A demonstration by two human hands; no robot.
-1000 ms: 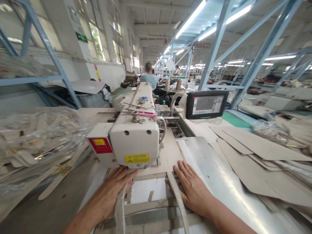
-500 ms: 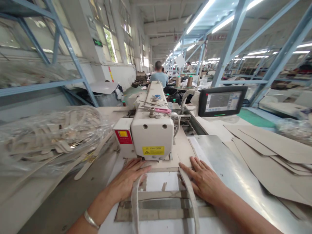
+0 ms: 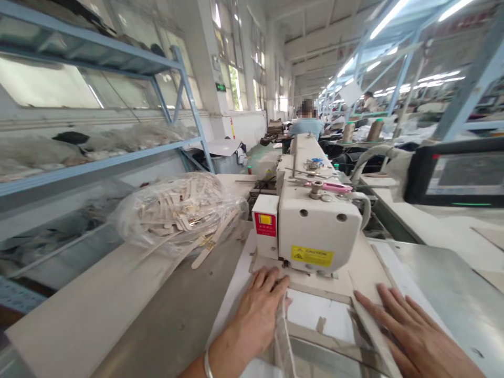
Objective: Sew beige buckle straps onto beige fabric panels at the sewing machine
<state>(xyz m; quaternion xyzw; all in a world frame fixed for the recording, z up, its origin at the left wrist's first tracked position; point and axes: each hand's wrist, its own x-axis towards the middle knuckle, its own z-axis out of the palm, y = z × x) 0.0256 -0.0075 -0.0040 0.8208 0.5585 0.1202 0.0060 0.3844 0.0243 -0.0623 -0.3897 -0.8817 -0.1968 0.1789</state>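
Note:
A white sewing machine head (image 3: 321, 220) with a yellow caution label stands in front of me. Under it lies a beige panel (image 3: 346, 281) on a frame-like template (image 3: 328, 338) with cut-out windows. My left hand (image 3: 260, 315) rests on the panel's left side, just below the machine head, fingers lying flat. A pale strap (image 3: 282, 336) runs down beside its thumb. On the other side, my right hand (image 3: 417, 331) lies flat with fingers spread, touching a second pale strap (image 3: 372, 331) and the panel edge. The needle area is hidden behind the head.
On the left, a clear plastic bag (image 3: 177, 210) holds many beige straps, some with gold-coloured buckles. A control screen (image 3: 460, 173) stands at the right. Pink-handled snips (image 3: 333, 187) lie on top of the machine. Blue shelving (image 3: 157, 157) and a seated person (image 3: 307, 123) are farther off.
The view has turned left, so the machine and both hands appear farther right. Both hands stay on the panel. The stack of beige panels at the right has mostly left the view.

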